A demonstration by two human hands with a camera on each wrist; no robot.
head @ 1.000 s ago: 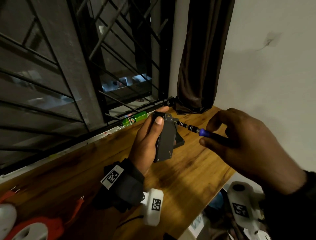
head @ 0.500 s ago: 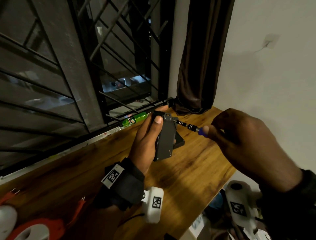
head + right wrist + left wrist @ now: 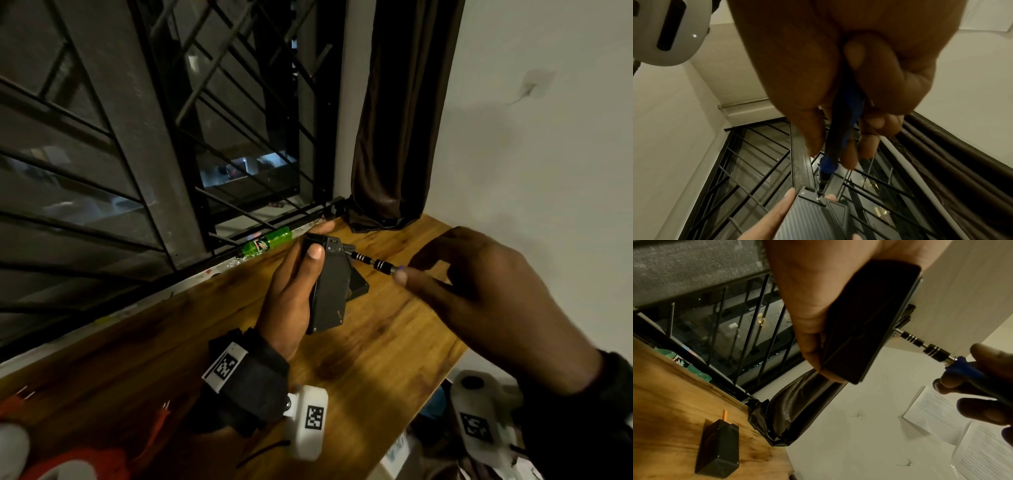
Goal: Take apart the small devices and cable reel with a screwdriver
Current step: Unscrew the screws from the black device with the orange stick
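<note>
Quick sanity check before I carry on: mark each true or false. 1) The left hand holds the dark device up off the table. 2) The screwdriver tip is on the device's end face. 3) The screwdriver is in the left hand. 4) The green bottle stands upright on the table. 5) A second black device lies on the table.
1) True: the left hand grips the dark device above the wooden table.
2) True: the screwdriver meets the end face at a screw.
3) False: the right hand holds it by the blue handle.
4) False: the green bottle lies on its side by the window.
5) True: a second black device lies there.
</note>
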